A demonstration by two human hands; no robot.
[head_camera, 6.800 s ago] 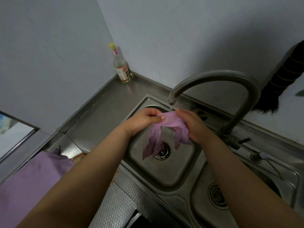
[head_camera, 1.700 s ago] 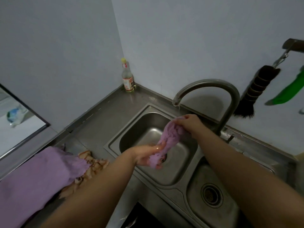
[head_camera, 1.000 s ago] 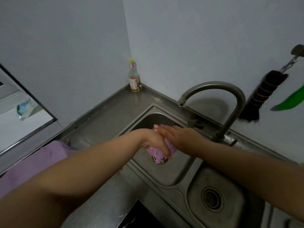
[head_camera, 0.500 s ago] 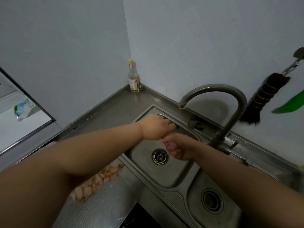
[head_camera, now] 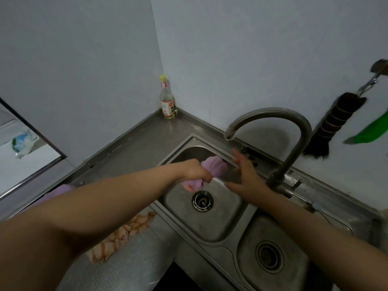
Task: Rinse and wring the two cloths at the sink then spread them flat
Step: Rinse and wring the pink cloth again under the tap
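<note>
Having let go, the right hand (head_camera: 244, 175) hangs open; the left hand (head_camera: 194, 172) alone grips the purple cloth (head_camera: 211, 165).

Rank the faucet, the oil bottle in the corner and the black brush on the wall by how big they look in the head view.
1. faucet, clearly largest.
2. black brush.
3. oil bottle, smallest, though it stands farthest from the camera.

Sink (head_camera: 228, 232) dull brushed steel; purple cloth (head_camera: 212, 164) soft, crinkled; bottle (head_camera: 167, 101) clear, glossy; tap (head_camera: 294, 131) matt metal.
</note>
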